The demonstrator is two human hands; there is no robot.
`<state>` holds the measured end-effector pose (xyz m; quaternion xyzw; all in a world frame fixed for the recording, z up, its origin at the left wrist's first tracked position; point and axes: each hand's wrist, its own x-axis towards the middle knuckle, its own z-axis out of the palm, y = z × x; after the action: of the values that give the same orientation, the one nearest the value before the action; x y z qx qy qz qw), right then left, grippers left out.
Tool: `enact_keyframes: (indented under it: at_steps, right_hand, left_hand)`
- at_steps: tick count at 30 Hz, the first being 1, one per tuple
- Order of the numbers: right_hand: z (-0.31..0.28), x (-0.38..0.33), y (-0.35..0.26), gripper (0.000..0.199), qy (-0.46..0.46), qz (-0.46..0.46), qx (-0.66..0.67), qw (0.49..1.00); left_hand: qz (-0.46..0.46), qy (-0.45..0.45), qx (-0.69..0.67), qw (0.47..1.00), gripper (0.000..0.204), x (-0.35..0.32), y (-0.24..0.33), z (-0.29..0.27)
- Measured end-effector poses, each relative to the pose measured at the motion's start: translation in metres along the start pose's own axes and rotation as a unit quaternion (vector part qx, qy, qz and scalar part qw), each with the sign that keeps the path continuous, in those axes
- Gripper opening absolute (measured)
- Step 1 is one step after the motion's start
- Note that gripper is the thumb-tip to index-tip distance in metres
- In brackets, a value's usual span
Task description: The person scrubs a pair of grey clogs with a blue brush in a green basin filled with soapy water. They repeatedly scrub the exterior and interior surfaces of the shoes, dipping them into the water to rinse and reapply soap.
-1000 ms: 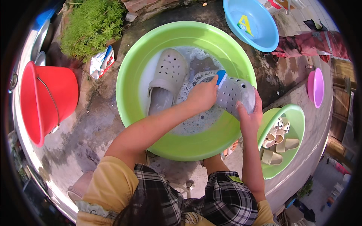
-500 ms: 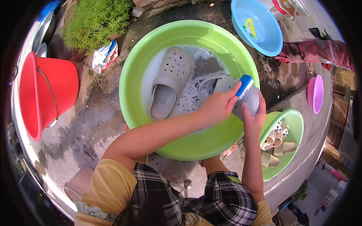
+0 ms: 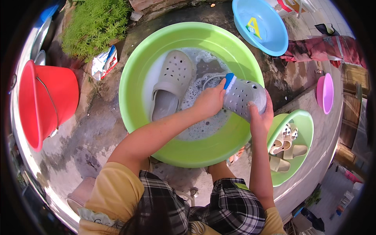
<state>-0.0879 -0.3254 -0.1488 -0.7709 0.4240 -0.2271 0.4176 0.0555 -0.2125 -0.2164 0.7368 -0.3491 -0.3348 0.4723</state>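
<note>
A wide green basin [image 3: 128, 88] in front of me holds sudsy water [image 3: 201, 127]. My left hand [image 3: 210, 102] grips a blue brush [image 3: 230, 82] with white bristles, which touch the grey clog [image 3: 243, 98] near its heel strap. That clog is tilted above the basin's right side, its holed upper turned up. My right hand [image 3: 261, 116] clasps it by the toe end, thumb on the upper, the other fingers mostly hidden behind. A second grey clog [image 3: 177, 70] lies upper side up in the suds at the left, its toe pointing away from me.
Left stands a red bucket [image 3: 58, 98]; a crumpled packet [image 3: 103, 64] lies near green plants [image 3: 96, 29]. A blue basin [image 3: 274, 29] is at the far right. Right of me, a green tub [image 3: 309, 133] holds several clogs and slippers, with a pink basin [image 3: 325, 94] beyond.
The brush has moved left, from the clog's toe end to near its strap. The held clog has turned, so its holes now show. My view has shifted slightly.
</note>
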Motion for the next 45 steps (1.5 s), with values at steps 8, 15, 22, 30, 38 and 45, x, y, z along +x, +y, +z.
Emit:
enact_keyframes:
  at_steps: [8,15,22,30,38,45]
  right_hand:
    - [-0.003,-0.003,-0.013,0.065,-0.013,0.046,0.077,0.996]
    - [-0.009,-0.003,0.0,0.066,-0.043,0.007,0.035,0.998]
    - [-0.01,-0.001,-0.006,0.068,-0.064,-0.001,0.064,0.996]
    - [-0.008,0.002,-0.014,0.071,-0.105,-0.11,-0.097,0.984]
    - [-0.026,-0.003,-0.011,0.073,-0.179,-0.12,-0.108,0.97]
    - [-0.033,-0.023,0.0,0.07,-0.172,-0.013,-0.079,0.982]
  left_hand:
    - [0.028,-0.009,0.006,1.0,0.046,-0.016,0.018,0.004]
    - [0.093,0.007,-0.127,0.987,0.048,-0.034,0.04,0.01]
    - [-0.016,-0.033,-0.021,0.999,0.047,-0.007,0.026,-0.008]
    - [0.026,0.001,0.001,1.0,0.049,0.01,0.0,-0.012]
    - [-0.01,-0.016,-0.004,1.0,0.054,-0.018,-0.012,-0.001]
    - [0.144,-0.038,-0.12,0.982,0.051,-0.053,0.036,0.018]
